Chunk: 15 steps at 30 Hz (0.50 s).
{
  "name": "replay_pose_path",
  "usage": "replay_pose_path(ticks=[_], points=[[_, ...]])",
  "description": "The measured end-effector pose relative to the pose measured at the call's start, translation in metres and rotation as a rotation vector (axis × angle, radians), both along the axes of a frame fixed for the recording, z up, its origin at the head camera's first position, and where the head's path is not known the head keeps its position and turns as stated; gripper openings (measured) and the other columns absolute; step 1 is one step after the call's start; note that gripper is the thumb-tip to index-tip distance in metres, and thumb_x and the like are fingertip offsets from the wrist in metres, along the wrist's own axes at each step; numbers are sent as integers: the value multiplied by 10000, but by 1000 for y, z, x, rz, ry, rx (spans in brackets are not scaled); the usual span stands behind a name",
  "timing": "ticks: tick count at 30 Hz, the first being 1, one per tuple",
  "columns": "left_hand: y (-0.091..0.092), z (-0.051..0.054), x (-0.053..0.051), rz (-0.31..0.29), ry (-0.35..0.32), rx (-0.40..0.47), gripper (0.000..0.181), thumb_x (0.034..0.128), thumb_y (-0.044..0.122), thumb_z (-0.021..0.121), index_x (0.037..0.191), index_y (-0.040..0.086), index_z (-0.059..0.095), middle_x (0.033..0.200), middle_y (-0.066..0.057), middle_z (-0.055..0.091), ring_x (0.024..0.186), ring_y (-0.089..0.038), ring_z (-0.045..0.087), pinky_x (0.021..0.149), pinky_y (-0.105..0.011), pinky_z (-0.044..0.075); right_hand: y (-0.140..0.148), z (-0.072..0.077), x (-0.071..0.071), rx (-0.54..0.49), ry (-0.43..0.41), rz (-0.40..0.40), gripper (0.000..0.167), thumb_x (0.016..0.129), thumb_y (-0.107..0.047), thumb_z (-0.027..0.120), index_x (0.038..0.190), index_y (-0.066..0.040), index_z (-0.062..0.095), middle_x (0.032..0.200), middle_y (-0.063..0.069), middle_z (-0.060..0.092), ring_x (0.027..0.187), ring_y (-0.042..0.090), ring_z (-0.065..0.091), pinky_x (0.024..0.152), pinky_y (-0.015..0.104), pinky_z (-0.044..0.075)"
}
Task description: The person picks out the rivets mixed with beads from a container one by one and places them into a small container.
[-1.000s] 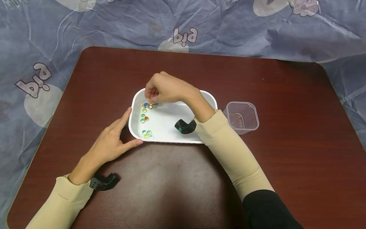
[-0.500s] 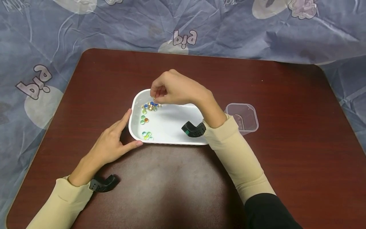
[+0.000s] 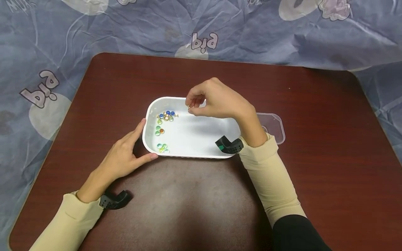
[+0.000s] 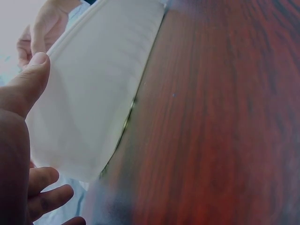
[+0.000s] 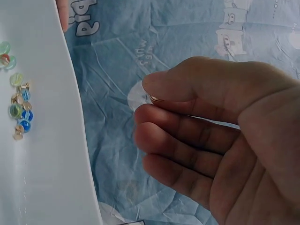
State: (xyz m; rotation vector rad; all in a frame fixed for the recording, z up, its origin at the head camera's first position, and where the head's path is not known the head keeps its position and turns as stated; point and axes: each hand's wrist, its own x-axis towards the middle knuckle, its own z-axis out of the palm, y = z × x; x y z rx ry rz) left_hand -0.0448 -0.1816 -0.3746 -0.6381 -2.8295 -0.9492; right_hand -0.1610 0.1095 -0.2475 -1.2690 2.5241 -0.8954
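Note:
My right hand (image 3: pixel 220 99) pinches a small gold-coloured metal piece (image 5: pixel 155 98) between thumb and index finger, above the far part of the white tray (image 3: pixel 201 139). Fingertips hide most of that piece, so its kind is unclear. Against the tray's left end rests my left hand (image 3: pixel 117 157), thumb at the near corner and fingers spread along the side. Inside the tray's left part lie green glass marbles (image 3: pixel 158 128), an orange marble (image 3: pixel 162 131), blue marbles (image 3: pixel 168 113) and several small gold pieces (image 3: pixel 166 118). More pale green marbles (image 3: pixel 161 147) sit near the front left corner.
A clear plastic box (image 3: pixel 274 127) stands right of the tray, partly hidden by the right wrist. All this is on a dark red-brown wooden table (image 3: pixel 329 139). Beyond its far edge hangs a blue-grey printed cloth (image 3: pixel 245 38).
My right hand has lifted from the cluster of marbles and gold pieces and moved right, with the gold piece between its fingertips. The left hand stays at the tray's end.

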Motion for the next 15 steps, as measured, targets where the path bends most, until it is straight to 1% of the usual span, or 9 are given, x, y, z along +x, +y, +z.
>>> replay_pose_path(ticks=[4, 10, 15], points=[[-1, 0, 0, -2, 10, 3, 1022, 819, 432, 804, 1590, 127, 206, 1453, -258, 459, 1285, -404, 494, 979, -576, 428, 8, -1, -2, -12, 4, -22, 45, 841, -38, 709, 866, -67, 734, 793, -29, 682, 738, 68, 625, 733, 243, 518], [-1, 0, 1, 2, 3, -2, 1025, 818, 441, 802, 1590, 127, 205, 1446, -261, 465, 1279, -410, 497, 972, -582, 431, 16, 0, -2, -21, 4, -47, 40, 837, -40, 718, 868, -59, 734, 788, -25, 682, 730, 63, 629, 720, 246, 520], [-1, 0, 0, -2, 1, -8, 1021, 821, 443, 799, 1582, 91, 217, 1456, -264, 452, 1285, -414, 491, 979, -580, 426, 25, 4, -1, -27, 9, -86, 44, 833, -42, 719, 863, -68, 736, 777, -28, 680, 722, 69, 619, 711, 282, 519]])
